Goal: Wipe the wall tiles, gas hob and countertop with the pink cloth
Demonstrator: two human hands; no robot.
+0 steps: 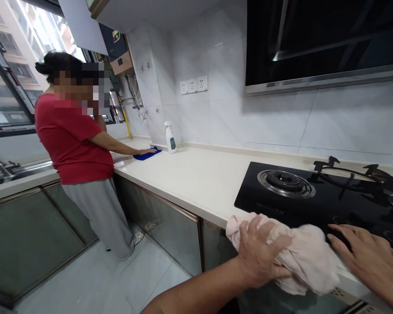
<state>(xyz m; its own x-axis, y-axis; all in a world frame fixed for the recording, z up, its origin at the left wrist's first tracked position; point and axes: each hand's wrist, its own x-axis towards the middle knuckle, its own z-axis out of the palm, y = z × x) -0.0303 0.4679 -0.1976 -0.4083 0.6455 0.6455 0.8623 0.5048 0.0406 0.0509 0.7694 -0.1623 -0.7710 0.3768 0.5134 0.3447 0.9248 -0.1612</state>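
Note:
My left hand (257,250) is closed on a bunched pale pink cloth (311,257), at the front edge of the counter by the stove. Part of the cloth hangs over that edge. To its right, my right hand (368,253) lies with fingers stretched out at the front of the black gas stove (249,192), holding nothing that I can see. The stove's left burner (284,181) has no pan support on it, while a black pan support (347,174) stands over the part farther right. My right hand hides some of the stove's front.
A person in a red shirt (75,139) stands at the left, one hand on a blue cloth (146,155) on the white counter (196,174). Beside it stands a white spray bottle (170,138). A dark range hood (324,48) overhangs the stove. A sink (32,170) is at far left.

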